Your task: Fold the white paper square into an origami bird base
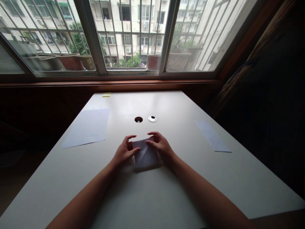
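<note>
A small folded sheet of white paper (145, 157) is held between both hands near the middle of the table, with creases running across its face. My left hand (125, 149) grips its left upper edge, thumb on the near face and index finger stretched beyond the edge. On the opposite side, my right hand (160, 144) pinches the upper right corner, thumb in front and the other fingers partly hidden behind the paper. The paper's lower edge hangs close to the tabletop over a shadow; whether it touches I cannot tell.
The white table (147, 203) carries a large paper sheet (89, 127) at left and a narrow paper strip (213, 136) at right. Yellow sticky notes (106, 94) lie at the far edge. Beyond my hands are a round cable hole (138, 119) and a round cap (152, 119). A barred window stands behind.
</note>
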### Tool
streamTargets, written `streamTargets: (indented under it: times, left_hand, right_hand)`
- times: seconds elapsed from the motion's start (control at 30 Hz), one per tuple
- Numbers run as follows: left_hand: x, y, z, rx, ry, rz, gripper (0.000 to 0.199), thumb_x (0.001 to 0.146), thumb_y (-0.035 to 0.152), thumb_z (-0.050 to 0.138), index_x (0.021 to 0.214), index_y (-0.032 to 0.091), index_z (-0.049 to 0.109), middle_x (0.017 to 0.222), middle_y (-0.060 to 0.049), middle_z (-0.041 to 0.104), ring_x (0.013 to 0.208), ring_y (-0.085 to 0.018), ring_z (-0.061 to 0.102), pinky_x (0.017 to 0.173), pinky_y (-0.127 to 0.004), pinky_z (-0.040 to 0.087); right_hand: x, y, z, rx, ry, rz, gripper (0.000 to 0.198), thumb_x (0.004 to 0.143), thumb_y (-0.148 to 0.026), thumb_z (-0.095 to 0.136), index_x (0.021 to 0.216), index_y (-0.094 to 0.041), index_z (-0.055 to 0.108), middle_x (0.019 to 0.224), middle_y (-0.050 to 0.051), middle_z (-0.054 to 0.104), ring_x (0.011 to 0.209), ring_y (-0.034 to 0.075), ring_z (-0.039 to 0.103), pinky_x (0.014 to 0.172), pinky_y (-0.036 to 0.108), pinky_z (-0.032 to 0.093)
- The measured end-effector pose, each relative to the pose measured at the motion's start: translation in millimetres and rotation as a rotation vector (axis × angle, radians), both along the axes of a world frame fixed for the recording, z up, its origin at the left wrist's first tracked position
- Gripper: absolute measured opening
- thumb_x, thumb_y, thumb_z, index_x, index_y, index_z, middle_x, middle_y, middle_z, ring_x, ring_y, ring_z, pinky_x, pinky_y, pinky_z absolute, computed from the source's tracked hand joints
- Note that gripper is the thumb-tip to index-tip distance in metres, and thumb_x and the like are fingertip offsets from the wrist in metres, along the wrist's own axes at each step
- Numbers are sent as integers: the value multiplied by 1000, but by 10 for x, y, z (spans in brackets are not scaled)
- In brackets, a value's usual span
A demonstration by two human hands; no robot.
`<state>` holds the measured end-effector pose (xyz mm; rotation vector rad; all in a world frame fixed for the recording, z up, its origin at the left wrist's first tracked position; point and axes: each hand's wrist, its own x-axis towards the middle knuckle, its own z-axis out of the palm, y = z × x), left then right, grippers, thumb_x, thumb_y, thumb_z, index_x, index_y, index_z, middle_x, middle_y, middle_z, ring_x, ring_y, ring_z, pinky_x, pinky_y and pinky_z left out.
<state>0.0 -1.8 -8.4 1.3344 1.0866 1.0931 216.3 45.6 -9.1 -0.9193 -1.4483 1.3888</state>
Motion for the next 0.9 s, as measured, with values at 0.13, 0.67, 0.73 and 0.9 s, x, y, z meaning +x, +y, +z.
streamTargets:
  times: [0.13, 0.67, 0.73, 0.9]
  left_hand:
    - [-8, 6, 22, 16, -102, 78, 72, 79, 39, 77, 136, 21, 39, 89, -5, 71, 87, -21, 70, 76, -31, 55]
    - [15, -29, 7, 4, 4, 13, 106, 80, 38, 77, 156, 27, 5, 73, 1, 69, 61, -17, 68, 62, -30, 56]
    - [16, -17, 24, -11, -27, 20, 104, 82, 39, 76, 156, 28, 4, 73, 1, 69, 61, -18, 69, 62, -32, 57]
    - [24, -21, 77, -40, -78, 56, 96, 83, 39, 74, 154, 28, 11, 69, 4, 65, 67, -22, 74, 65, -33, 60]
  right_hand:
    - [10, 24, -27, -75, 16, 148, 67, 68, -37, 84, 127, -26, 53, 87, 1, 70, 80, 19, 68, 71, 31, 54]
    - [-15, 21, -38, -76, 116, 29, 51, 74, -36, 81, 117, -25, 57, 81, -1, 67, 75, 17, 64, 67, 28, 51]
    - [-15, 31, -58, -64, 112, -13, 48, 76, -37, 79, 117, -24, 57, 78, -1, 66, 72, 16, 62, 65, 27, 49]
    - [-1, 61, -89, -62, 118, -104, 49, 78, -40, 76, 118, -24, 54, 82, 1, 67, 76, 17, 63, 67, 28, 49]
